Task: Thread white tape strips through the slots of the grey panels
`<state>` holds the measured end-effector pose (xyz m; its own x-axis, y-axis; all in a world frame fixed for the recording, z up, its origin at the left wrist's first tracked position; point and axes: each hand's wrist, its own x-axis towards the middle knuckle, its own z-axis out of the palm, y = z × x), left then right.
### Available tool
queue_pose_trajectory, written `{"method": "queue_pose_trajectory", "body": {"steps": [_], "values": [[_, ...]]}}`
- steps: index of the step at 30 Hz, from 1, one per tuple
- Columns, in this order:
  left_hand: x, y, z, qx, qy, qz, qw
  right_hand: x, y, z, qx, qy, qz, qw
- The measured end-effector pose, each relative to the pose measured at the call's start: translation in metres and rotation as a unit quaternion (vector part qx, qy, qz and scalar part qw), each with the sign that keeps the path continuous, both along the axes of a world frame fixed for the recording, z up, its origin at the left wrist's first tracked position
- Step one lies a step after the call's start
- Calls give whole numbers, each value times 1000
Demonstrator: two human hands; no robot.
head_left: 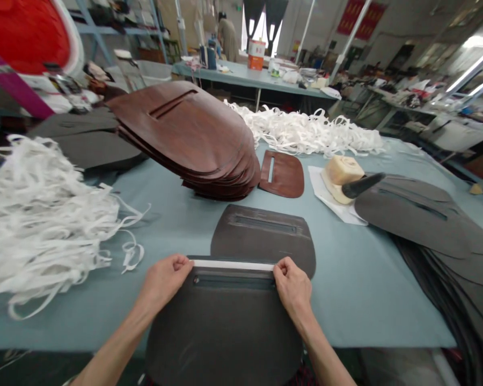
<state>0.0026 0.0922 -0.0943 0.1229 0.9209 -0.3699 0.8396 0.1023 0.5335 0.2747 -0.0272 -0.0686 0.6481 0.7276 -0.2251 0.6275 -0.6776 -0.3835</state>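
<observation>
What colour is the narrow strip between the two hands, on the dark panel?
The strip is white, best seen in the head view.

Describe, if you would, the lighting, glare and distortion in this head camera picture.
In the head view, wide-angle distortion bows the edges of the blue-grey table; the strip lights at upper right glare; the left hand and right hand look fairly sharp under even light, with only faint shadows.

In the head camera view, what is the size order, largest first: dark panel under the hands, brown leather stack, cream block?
Largest, unranked: the dark panel and the brown leather stack; they look alike, but the panel is nearer.
Smallest: the cream block.
</observation>
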Motion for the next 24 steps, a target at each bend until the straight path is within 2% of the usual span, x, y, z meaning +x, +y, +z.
{"method": "queue_pose_trajectory", "body": {"steps": [4,10,12,15,18,21,22,24], "values": [[-1,-1,-2,8,11,4,1000,-1,1,1,-4,-6,1,1000],[8,-9,8,28,62,2,998,-3,2,-1,-11,-24,3,1000],[13,-14,10,61,91,9,994,-1,3,0,-8,-33,8,999],[15,-18,9,155,141,6,978,3,3,2,-10,-39,33,999],[11,-16,8,208,190,-60,958,3,4,3,24,-71,101,992],[4,-10,4,153,169,-91,969,4,6,-2,119,-116,183,969],[1,-7,1,128,150,-78,977,7,8,-5,141,-134,177,965],[-8,0,-9,95,99,-43,990,20,11,-10,145,-174,93,970]]}}
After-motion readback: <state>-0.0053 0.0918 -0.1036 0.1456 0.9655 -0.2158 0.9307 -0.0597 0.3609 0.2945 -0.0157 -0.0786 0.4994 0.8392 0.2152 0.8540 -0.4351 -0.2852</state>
